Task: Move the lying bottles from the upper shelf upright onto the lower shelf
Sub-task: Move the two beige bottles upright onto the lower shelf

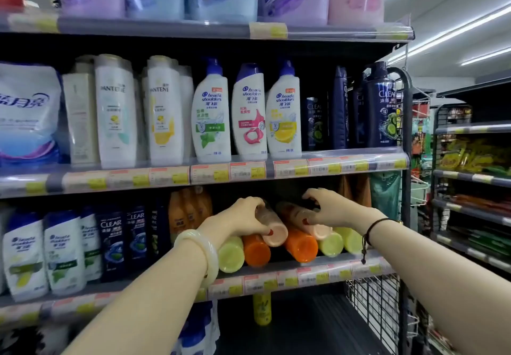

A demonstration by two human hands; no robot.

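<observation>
Several bottles lie on their sides on the upper shelf (304, 273), bases toward me: two pink ones on top, orange and yellow-green ones beneath. My left hand (243, 216) grips the left pink bottle (273, 231) from above. My right hand (329, 208) grips the right pink bottle (318, 226), thumb on its side. An orange bottle (301, 245) and a yellow-green bottle (231, 253) lie under them. On the lower shelf (304, 324) one yellow bottle (261, 309) stands upright.
Upright shampoo bottles (63, 249) fill the same shelf to the left, orange bottles (188, 211) stand behind the pile. A shelf of more shampoo hangs close above my hands. A wire side panel (373, 307) bounds the right end; an aisle lies beyond.
</observation>
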